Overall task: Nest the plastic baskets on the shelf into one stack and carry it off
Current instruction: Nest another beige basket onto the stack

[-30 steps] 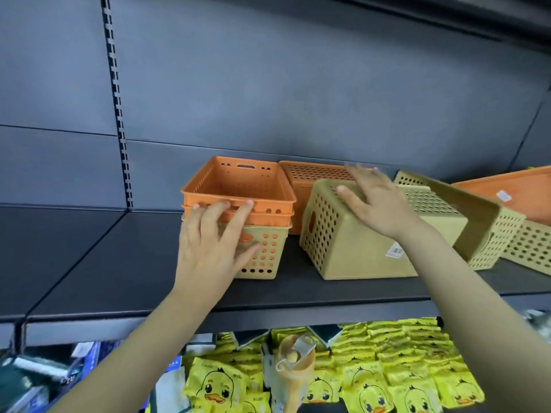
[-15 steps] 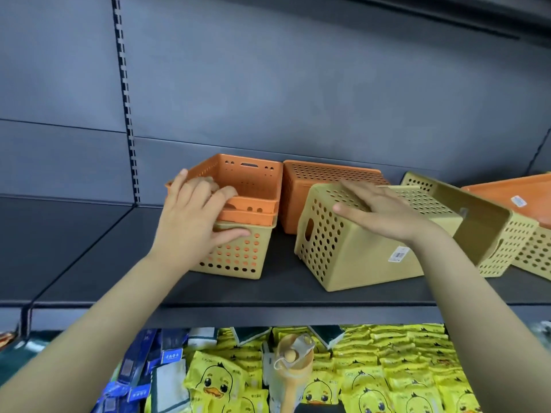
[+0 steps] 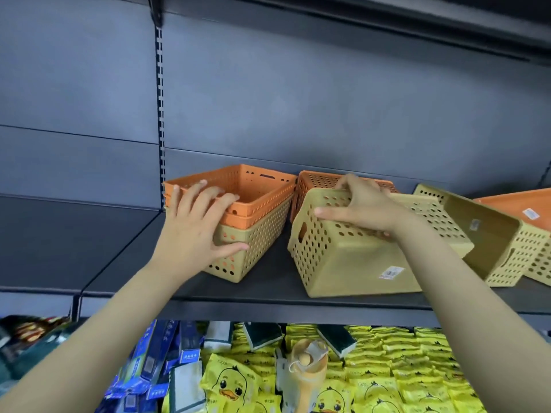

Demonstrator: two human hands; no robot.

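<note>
On the dark shelf (image 3: pixel 268 281) stands a stack of nested baskets (image 3: pixel 256 204): two orange ones inside a yellow one. My left hand (image 3: pixel 196 231) grips its near left corner, fingers over the orange rim, thumb on the yellow wall. To the right a yellow basket (image 3: pixel 351 260) lies tipped on its side, its bottom with a barcode label facing me. My right hand (image 3: pixel 363 207) holds it from above, fingers curled over its upper edge. Behind it an orange basket (image 3: pixel 316 180) sits upside down, partly hidden.
Further right lie another tipped yellow basket (image 3: pixel 489 242), a yellow one behind it (image 3: pixel 536 257) and an orange basket (image 3: pixel 518 207) at the frame edge. A slotted upright (image 3: pixel 160 114) runs up the back panel. Below the shelf are yellow duck packets (image 3: pixel 232 383) and blue boxes (image 3: pixel 149 368).
My left hand slid from the stack's front wall up to its left rim. My right hand went from lying flat on the tipped yellow basket to curling over its upper edge. The view tilted upward.
</note>
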